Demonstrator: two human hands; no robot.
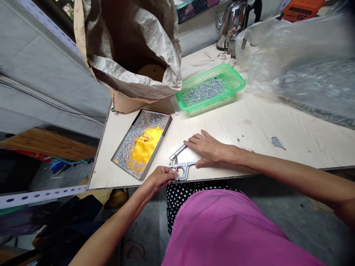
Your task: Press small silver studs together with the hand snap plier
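Note:
Near the table's front edge lies a grey metal pair of hand pliers [183,166], with a coil spring between spread handles and a small red part in its jaw. My right hand [206,148] grips its handles, fingertips on the upper one and thumb by the lower one. At the jaw, my left hand [163,176] has thumb and fingers pinched together; what they hold is too small to make out. Left of the pliers, a shallow metal tray [156,155] contains many small silvery pins over a yellow bottom.
A green plastic basket [235,83] of similar silvery pieces stands behind. Back left is a large open woven sack [155,40]. A steel kettle [231,22] and a clear plastic bag [305,74] are at the back right. A grey scrap [277,142] lies on the table.

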